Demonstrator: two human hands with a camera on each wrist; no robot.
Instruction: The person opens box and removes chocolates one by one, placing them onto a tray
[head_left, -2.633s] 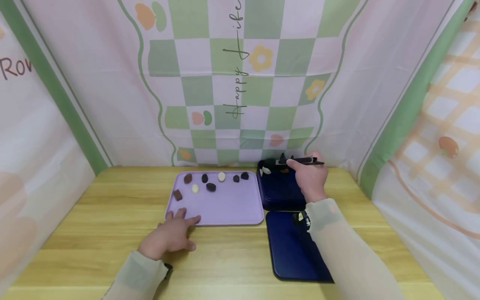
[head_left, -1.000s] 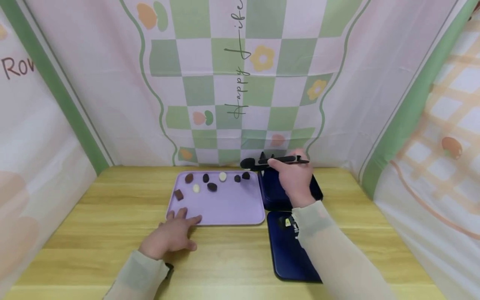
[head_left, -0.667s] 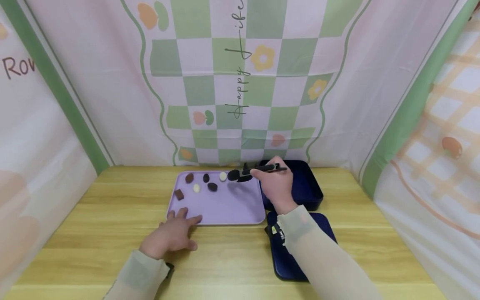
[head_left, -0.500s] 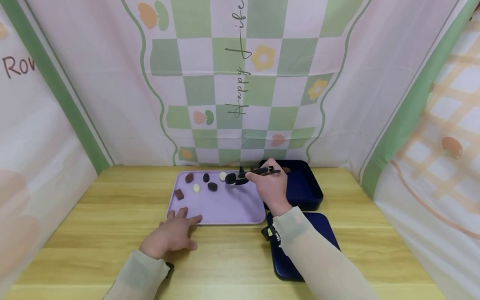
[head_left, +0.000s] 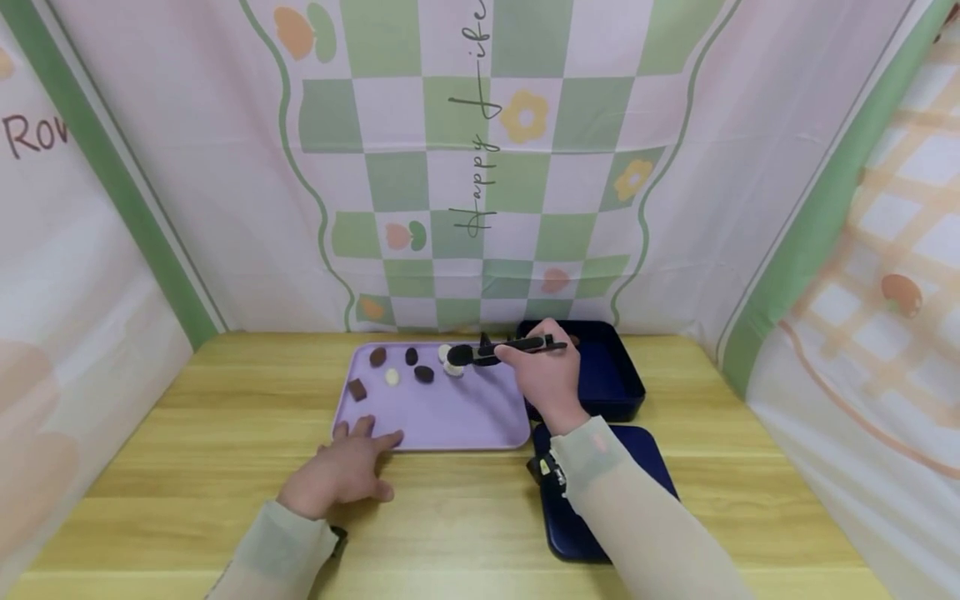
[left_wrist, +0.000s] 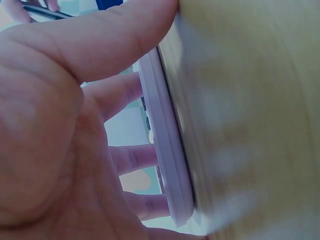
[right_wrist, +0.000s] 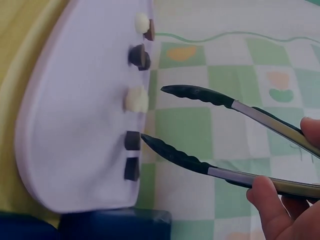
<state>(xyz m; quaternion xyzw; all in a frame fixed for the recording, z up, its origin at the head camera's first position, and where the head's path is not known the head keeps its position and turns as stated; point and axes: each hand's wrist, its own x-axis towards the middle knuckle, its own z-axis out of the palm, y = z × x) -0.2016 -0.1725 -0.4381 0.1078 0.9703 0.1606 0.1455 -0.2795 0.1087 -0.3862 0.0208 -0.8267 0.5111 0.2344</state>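
Note:
In the head view my left hand [head_left: 345,471] rests its spread fingers on the front left edge of a lilac tray [head_left: 442,421]. The left wrist view shows the fingers [left_wrist: 131,156] reaching over the tray's rim. My right hand [head_left: 551,379] holds black-tipped metal tongs [head_left: 459,356] over the tray's back right part. Seen from the right wrist, the two tong arms stand apart with nothing gripped between their tips. A white rounded piece [head_left: 453,368] lies on the tray below the tongs, beside another white piece [head_left: 445,352]. Two dark pieces [right_wrist: 132,141] are close to the lower tong tip.
Further left on the tray sit a brown square piece [head_left: 357,389], a brown oval, dark pieces [head_left: 423,374] and a white oval [head_left: 392,377]. Against the tray's right side stands a deep navy box [head_left: 611,379], with its flat lid [head_left: 562,529] in front. A patterned curtain [head_left: 517,192] hangs behind.
My right hand has carried the tongs left from the navy box to over the tray. A white piece now lies beneath the tongs, which have opened. The left hand has stayed put.

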